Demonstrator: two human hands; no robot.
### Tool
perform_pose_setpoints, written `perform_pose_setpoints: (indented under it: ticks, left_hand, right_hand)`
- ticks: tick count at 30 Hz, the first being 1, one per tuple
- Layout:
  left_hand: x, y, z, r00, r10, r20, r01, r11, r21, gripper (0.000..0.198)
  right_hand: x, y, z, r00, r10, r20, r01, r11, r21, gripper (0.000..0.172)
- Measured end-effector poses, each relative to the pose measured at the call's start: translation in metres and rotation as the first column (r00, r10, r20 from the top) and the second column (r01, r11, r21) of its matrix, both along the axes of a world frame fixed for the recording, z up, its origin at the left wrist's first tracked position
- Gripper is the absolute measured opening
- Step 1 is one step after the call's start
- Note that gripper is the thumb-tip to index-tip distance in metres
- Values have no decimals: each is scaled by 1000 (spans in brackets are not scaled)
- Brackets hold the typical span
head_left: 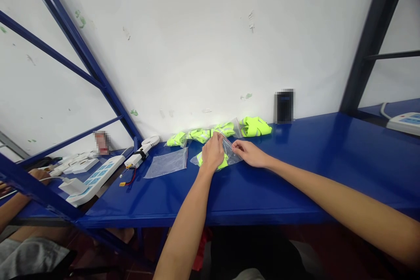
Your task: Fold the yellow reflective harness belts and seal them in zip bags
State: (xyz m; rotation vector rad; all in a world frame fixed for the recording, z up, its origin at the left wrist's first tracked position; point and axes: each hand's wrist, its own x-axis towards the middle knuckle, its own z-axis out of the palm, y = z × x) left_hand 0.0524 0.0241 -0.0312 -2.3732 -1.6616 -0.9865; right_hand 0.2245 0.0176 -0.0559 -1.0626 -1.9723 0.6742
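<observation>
A clear plastic bag (234, 155) with a folded neon-yellow reflective item (224, 162) inside lies on the blue table. My left hand (213, 152) presses on the bag, its fingers closed around the upper part. To the right, my right hand (250, 153) pinches the bag's edge near the opening. Behind the hands, along the wall, sit several neon-yellow bundles, among them a larger one (255, 127) at the right and a small one (176, 139) at the left. A flat clear bag (168, 162) rests left of my left hand.
A small white fan (150, 141), a white device with wires (134, 159) and a power strip (96, 180) are at the left. A black object (284, 107) leans on the wall. Beyond the blue frame (95, 68), another person's arm (16, 208) shows.
</observation>
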Motion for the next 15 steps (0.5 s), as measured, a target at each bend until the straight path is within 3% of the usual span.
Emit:
perform_pose_setpoints:
  ticks: [3, 8, 15]
  left_hand:
    - [0, 0, 0, 1000, 12, 14, -12, 1000, 8, 25]
    - [-2, 0, 2, 998, 42, 50, -43, 999, 15, 25]
    - [-2, 2, 1, 993, 75, 96, -79, 996, 34, 24]
  right_hand:
    - [-1, 1, -2, 1000, -13, 5, 13, 999, 40, 25]
    - [5, 0, 1, 998, 54, 26, -53, 998, -36, 22]
    - [-3, 1, -1, 999, 1, 36, -4, 998, 60, 17]
